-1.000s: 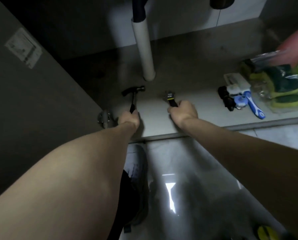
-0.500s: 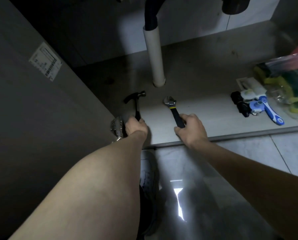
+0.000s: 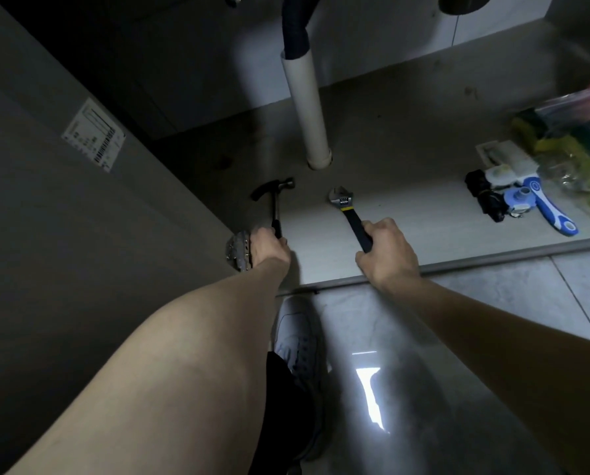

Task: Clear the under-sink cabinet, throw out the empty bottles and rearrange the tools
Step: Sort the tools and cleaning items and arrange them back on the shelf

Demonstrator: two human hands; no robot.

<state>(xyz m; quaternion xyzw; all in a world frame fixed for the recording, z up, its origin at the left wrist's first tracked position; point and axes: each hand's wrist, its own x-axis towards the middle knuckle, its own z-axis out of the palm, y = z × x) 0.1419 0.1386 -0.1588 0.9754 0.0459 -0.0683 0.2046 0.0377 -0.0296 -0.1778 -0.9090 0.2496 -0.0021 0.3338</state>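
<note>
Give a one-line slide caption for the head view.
Left hand holds a hammer, right hand an adjustable wrench, both on the cabinet floor.

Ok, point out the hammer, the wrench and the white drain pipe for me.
hammer [image 3: 273, 188], head view, on its dark head.
wrench [image 3: 341, 197], head view, on its silver jaw end.
white drain pipe [image 3: 307, 108], head view, on its upright middle.

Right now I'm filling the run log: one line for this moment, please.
left hand: grips hammer | right hand: grips wrench | both on cabinet floor
</note>
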